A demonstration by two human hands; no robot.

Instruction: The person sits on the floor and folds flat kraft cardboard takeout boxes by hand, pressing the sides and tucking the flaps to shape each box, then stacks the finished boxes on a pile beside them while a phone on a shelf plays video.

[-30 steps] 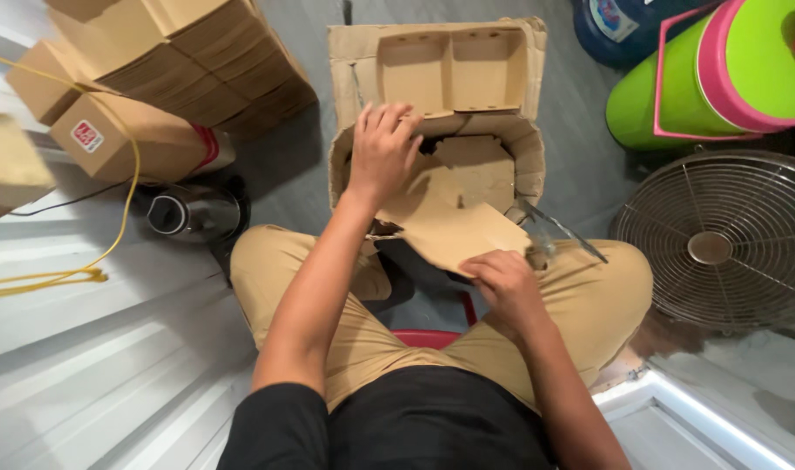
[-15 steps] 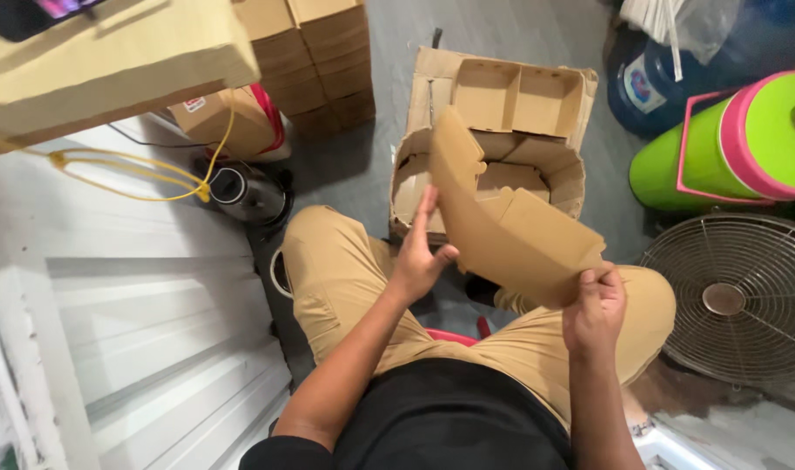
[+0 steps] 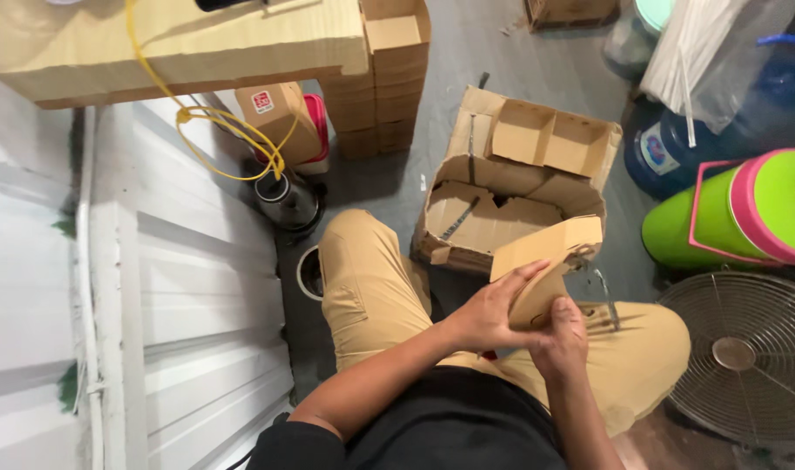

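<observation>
A: Start with the largest items. What is in the room?

B: A white panelled wall (image 3: 180, 287) fills the left side. A grey floor (image 3: 467, 52) runs to the far edge. At far left, a pale wooden board (image 3: 180, 43) lies across the top of the view, with a yellow cord (image 3: 214, 130) looped below it. A round metal fan grille (image 3: 745, 357) lies at near right. Beyond it stand a green container with a pink lid (image 3: 737, 213) and a blue water jug (image 3: 719, 130).

A: And in the middle?

B: An open cardboard box (image 3: 510, 187) stands on the floor just beyond the person's knees, flaps spread, with flat brown pieces inside. To its left is a stack of folded cardboard boxes (image 3: 389, 78), then a small brown carton (image 3: 275, 117) and a dark metal pot (image 3: 286, 202).

A: Where is the piece being handled?

B: The folded cardboard piece (image 3: 545, 261) is held above the person's lap, in front of the open box's near edge.

A: State of the hands?

B: The left hand (image 3: 493, 309) has its fingers closed on the piece's lower left edge. The right hand (image 3: 561, 341) grips it from below, fingers curled around the bottom. Both hands are close together.
</observation>
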